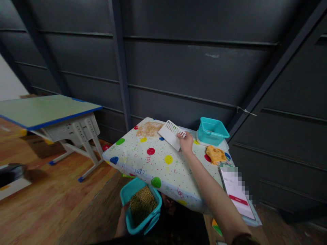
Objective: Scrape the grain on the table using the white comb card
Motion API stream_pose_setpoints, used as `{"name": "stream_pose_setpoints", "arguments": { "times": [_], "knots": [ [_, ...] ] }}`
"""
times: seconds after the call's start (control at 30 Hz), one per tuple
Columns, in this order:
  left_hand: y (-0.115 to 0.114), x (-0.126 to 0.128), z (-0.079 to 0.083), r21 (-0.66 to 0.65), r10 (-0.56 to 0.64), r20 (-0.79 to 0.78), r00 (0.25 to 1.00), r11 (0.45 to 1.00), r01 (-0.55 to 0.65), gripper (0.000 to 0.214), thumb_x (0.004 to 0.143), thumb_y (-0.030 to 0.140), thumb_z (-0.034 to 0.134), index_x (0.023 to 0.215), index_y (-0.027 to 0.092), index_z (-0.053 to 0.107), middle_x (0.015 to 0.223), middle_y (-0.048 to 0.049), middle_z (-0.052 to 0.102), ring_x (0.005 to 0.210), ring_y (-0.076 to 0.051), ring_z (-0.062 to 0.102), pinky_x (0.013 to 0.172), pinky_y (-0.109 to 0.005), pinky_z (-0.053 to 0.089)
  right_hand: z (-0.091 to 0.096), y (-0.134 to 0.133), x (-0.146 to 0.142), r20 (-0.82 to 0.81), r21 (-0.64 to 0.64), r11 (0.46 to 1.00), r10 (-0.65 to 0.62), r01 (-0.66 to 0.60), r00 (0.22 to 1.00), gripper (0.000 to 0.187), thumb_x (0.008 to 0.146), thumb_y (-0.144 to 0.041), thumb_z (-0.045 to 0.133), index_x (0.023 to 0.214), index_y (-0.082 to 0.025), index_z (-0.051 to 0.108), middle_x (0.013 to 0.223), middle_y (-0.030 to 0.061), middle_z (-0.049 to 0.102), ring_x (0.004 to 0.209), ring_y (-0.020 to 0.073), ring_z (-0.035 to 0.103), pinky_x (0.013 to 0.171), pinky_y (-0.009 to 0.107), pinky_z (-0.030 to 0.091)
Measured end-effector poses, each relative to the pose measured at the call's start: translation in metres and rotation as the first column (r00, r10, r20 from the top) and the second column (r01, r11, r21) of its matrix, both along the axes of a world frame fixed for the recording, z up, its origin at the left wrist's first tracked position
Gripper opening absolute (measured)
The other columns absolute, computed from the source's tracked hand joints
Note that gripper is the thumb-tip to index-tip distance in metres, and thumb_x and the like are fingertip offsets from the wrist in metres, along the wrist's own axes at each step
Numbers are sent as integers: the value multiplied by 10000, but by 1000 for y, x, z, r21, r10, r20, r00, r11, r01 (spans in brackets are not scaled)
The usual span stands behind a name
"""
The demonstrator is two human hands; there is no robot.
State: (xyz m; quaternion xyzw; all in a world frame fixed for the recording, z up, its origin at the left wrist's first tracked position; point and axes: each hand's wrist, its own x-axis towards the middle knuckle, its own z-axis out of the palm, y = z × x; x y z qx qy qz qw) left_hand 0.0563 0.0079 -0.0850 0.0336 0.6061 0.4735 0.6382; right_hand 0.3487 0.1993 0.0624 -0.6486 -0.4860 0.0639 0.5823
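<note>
Clock positions are taken from the middle of the surface [135, 153], as the wearer sees it. The surface bears a balloon-print cover and stands against a dark panelled wall. The tub [134, 186] is at 7 o'clock, below the near edge and off the surface, with a bed of grain [143, 200] inside and its rim slightly tilted. A second, similar basin [209, 138] stands at 1 o'clock. The device [230, 183] lies at 4 o'clock by the right edge, the cloth [216, 154] crumpled at 3.

The card [170, 137], white with a row of slots or printed patches along one edge, is at 12 o'clock, angled, its left corner at the border of the loose grain [149, 129] spread at 11 o'clock.

Hands: the right hand [186, 142] is closed in a pinch on the card's right end. The left hand [124, 216] is hooked over the tub's rim at its 9 o'clock side; the fingers beneath are hidden, so their spread cannot be told.

Handling, in judgement: against loose grain, the card works best with a long edge flat to the cover and the grip firm but not bending it. Short, slow strokes from the outer border limit scatter. The tub is best steadied level, tight under the near edge, since a gap there would likely lose grain to the floor.
</note>
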Motion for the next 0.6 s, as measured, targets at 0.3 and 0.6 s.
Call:
{"name": "stream_pose_setpoints", "arguments": {
  "times": [0.3, 0.6],
  "knots": [
    [2, 7, -13, -57, 27, 197, 980, 998, -16, 718, 994, 351, 561, 1639, 136, 328, 1360, -147, 743, 1306, -307, 662, 1133, -451, 506, -2, -2, 8, 170, -69, 988, -128, 141, 977, 217, 866, -360, 580, 917, -179, 688, 865, 118, 752, 758, 261, 629, 681, 312, 379],
    [-1, 11, -7, 4, 6, 236, 972, 1000, -7, 723, 991, 369, 561, 1646, 167, 328, 1268, -178, 780, 1153, -342, 743, 1107, -518, 523, -5, -9, -12, 350, -136, 989, -12, 64, 937, 213, 968, -328, 525, 1007, -187, 679, 804, 80, 711, 704, 233, 595, 641, 293, 283]
  ]
}}
